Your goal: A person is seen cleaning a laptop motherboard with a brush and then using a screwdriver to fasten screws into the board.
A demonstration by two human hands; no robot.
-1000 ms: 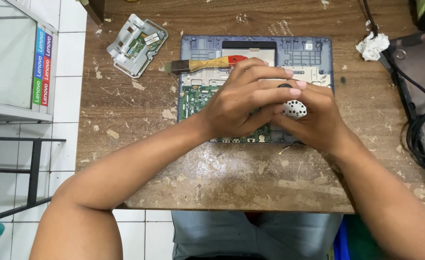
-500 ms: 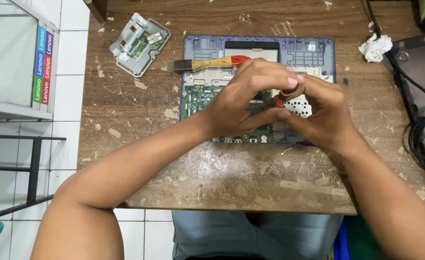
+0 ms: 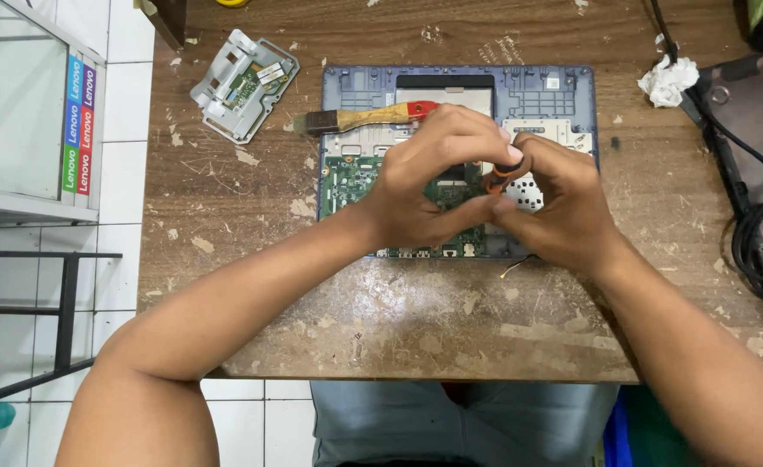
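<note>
An opened blue-grey laptop base lies on the worn wooden table, its green circuit board exposed. Both my hands hover together over the board's middle. My left hand is curled, its fingertips meeting my right hand. Between the fingers sits a small tool with an orange and black handle, gripped by both hands; its tip is hidden. A paint brush with a wooden handle and red end lies across the base's upper left.
A grey metal bracket with a small board lies at the table's upper left. A crumpled white tissue sits upper right, beside black cables and a dark device at the right edge. A glass-fronted shelf stands left.
My hands have drawn closer together and shifted slightly up over the board. The orange-handled tool now shows between the fingers, and the round white fan part seen earlier is covered.
</note>
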